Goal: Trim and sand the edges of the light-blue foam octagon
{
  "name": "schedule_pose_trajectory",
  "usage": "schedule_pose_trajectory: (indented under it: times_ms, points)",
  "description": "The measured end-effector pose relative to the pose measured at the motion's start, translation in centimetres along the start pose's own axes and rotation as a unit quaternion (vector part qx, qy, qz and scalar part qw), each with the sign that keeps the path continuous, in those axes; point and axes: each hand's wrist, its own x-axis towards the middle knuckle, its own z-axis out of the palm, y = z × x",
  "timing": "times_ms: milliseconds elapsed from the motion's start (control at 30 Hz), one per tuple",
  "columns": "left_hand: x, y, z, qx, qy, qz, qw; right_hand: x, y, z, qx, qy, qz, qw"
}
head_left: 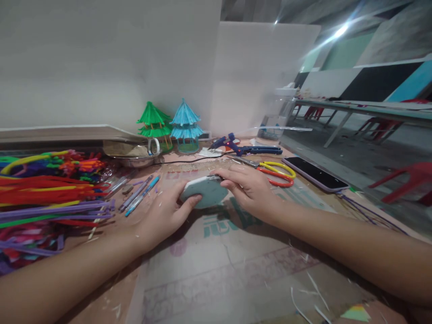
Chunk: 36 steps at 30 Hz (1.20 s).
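Observation:
Between my two hands a pale grey-green flat disc [207,192] with a whitish edge is held tilted above the cardboard [216,274]. My left hand [170,209] grips its left side, thumb across the face and fingers behind. At the upper right edge, my right hand [248,186] pinches a small dark strip [216,177] against the rim; what exactly it is I cannot make out. Just beyond my right hand lie scissors [276,173] with yellow and orange handles. A blue glue gun [224,141] rests farther back.
Bundles of coloured pipe cleaners [50,193] fill the left side, with pens [141,195] beside them. A green model pavilion [154,123] and a blue model pavilion [185,126] stand at the back, near a metal bowl [131,155]. A phone [315,173] lies at the right edge.

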Motion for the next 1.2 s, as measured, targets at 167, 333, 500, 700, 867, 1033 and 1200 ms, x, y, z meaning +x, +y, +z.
schedule_pose_trajectory:
  times_ms: [167,333,500,700,867,1033,1200]
  points:
    - [0.1,0.2,0.0,-0.004,-0.006,-0.015,1.0,0.1,-0.1,0.1,0.02,0.021,-0.006,1.0]
    - [0.1,0.2,0.0,-0.005,0.0,-0.009,1.0,0.0,0.0,0.4,0.062,0.043,0.039,0.996]
    - [0.0,0.0,0.1,-0.016,0.013,-0.018,1.0,0.0,0.5,0.6,0.084,0.056,0.077,0.992]
    - [0.2,-0.7,0.0,-0.02,0.028,0.004,0.999,0.1,0.5,0.2,0.047,0.025,0.01,0.999]
    - [0.3,-1.5,0.0,-0.019,0.031,0.016,0.999,0.0,0.2,0.1,0.037,0.023,-0.022,0.999]
    - [0.4,-1.7,0.1,-0.022,0.041,0.026,0.999,-0.1,0.1,0.2,0.018,0.018,-0.035,0.999]
    - [0.3,-1.8,0.1,-0.017,0.038,0.024,0.999,-0.2,0.0,0.2,0.021,0.011,-0.036,0.999]
